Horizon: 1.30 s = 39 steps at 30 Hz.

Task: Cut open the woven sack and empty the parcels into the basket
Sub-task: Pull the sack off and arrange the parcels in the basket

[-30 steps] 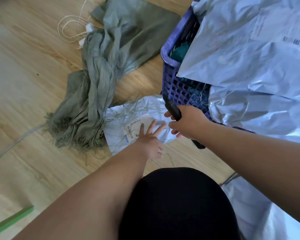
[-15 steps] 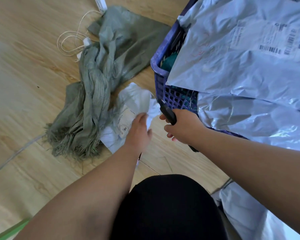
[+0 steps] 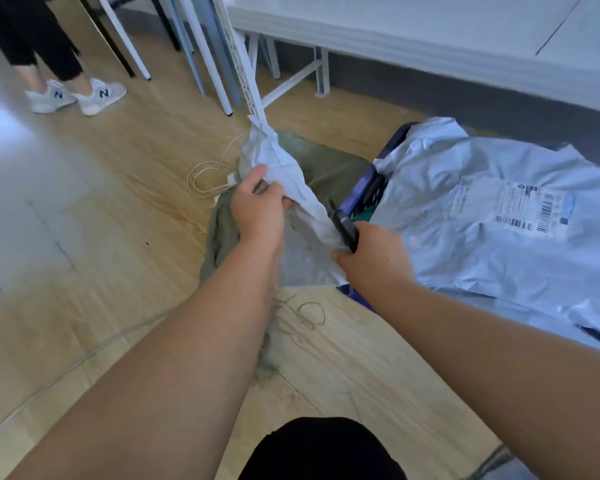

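Parcel point(image 3: 284, 171) lifted off floor, both hands gripping.
L hand point(image 3: 257, 206) is clamping parcel's upper part; R hand point(image 3: 371, 258) is pinching its lower edge w/ black cutter point(image 3: 343, 226) in same fist. Woven sack point(image 3: 326, 168) is lying flat on wood floor point(image 3: 101, 237) behind; blue basket point(image 3: 364, 192) w/ grey mailers point(image 3: 499, 220) is sitting just right.

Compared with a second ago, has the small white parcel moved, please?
Yes. The small white parcel is up off the floor, held in both hands above the green sack, closer to the blue basket.
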Each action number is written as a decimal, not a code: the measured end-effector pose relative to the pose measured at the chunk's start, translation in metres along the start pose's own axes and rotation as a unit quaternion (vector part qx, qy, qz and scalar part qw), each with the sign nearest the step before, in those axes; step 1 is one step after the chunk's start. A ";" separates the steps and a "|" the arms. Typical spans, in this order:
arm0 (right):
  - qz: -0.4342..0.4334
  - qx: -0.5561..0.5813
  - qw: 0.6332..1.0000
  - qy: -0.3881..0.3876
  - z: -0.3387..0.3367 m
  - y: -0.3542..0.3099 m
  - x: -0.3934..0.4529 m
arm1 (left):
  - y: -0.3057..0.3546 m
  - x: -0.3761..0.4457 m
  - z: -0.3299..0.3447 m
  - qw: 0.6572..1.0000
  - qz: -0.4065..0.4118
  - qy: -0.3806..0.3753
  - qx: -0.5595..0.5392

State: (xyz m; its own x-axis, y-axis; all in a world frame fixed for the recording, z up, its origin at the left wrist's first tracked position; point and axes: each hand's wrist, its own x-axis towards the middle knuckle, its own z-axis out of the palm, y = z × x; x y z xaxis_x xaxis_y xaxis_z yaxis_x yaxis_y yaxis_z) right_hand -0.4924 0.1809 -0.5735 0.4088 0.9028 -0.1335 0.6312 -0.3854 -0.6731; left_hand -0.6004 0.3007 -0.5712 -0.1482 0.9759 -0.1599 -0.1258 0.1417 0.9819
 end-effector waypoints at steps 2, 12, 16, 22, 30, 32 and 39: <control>0.007 -0.005 0.999 0.045 -0.013 -0.006 0.010 | 0.018 -0.002 0.015 0.999 0.026 -0.019 -0.021; 0.010 0.106 0.953 0.284 -0.113 -0.015 0.034 | 0.041 0.034 0.004 0.911 0.170 0.126 0.354; 0.000 0.141 0.928 0.344 -0.147 -0.006 0.029 | 0.029 0.060 -0.022 0.897 -0.067 0.131 0.416; -0.015 0.150 0.902 0.404 -0.186 0.011 0.021 | 0.054 0.017 0.032 0.900 0.003 0.178 0.399; 0.002 0.111 0.914 0.390 -0.196 0.061 -0.005 | 0.062 -0.037 0.112 0.975 0.094 0.060 0.194; 0.028 0.036 0.950 0.310 -0.172 0.081 -0.019 | 0.046 -0.053 0.123 0.966 0.085 -0.027 0.243; 0.049 -0.027 0.975 0.216 -0.142 0.092 -0.061 | -0.007 -0.100 0.149 0.798 0.204 -0.269 0.499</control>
State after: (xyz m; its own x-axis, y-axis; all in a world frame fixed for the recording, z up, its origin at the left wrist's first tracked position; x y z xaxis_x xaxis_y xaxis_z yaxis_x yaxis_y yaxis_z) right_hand -0.3657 0.0634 -0.5239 0.7004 0.7016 0.1310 0.6041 -0.4849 -0.6324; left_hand -0.4387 0.2264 -0.5473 0.4997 0.8662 -0.0041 0.7095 -0.4066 0.5756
